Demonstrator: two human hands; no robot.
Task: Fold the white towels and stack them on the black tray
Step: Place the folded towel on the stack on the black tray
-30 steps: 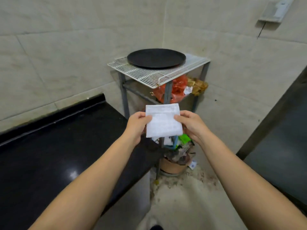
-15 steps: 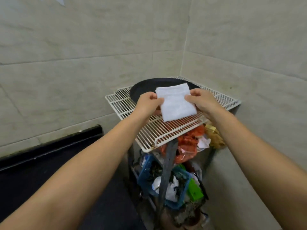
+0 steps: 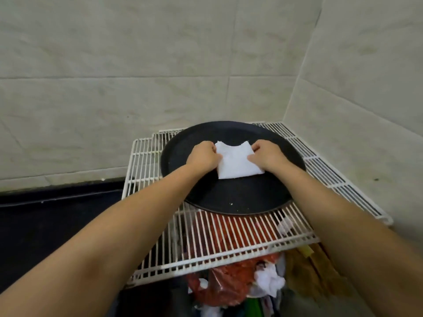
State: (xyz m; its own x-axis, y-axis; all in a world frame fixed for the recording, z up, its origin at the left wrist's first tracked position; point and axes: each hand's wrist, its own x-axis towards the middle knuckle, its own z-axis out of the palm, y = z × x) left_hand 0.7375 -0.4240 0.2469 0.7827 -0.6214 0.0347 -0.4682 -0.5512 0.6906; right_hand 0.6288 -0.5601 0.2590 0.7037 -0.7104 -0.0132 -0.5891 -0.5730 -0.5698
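A folded white towel (image 3: 238,162) lies on the round black tray (image 3: 238,197), near the tray's middle. My left hand (image 3: 203,156) grips the towel's left edge and my right hand (image 3: 266,155) grips its right edge. Both hands rest low over the tray with fingers curled onto the cloth. The towel's far corners stick up a little between the hands. The tray sits on a white wire rack (image 3: 206,243) in the corner of the tiled walls. No other towel is in view.
A black countertop (image 3: 45,216) runs to the left of the rack, lower down. Under the rack hang red plastic bags (image 3: 229,284), white crumpled paper (image 3: 270,280) and brown wrapping (image 3: 318,271). Tiled walls (image 3: 160,76) close in behind and to the right.
Both hands carried the folded towel forward and down from in front of the rack onto the black tray. The view moved closer to the rack.
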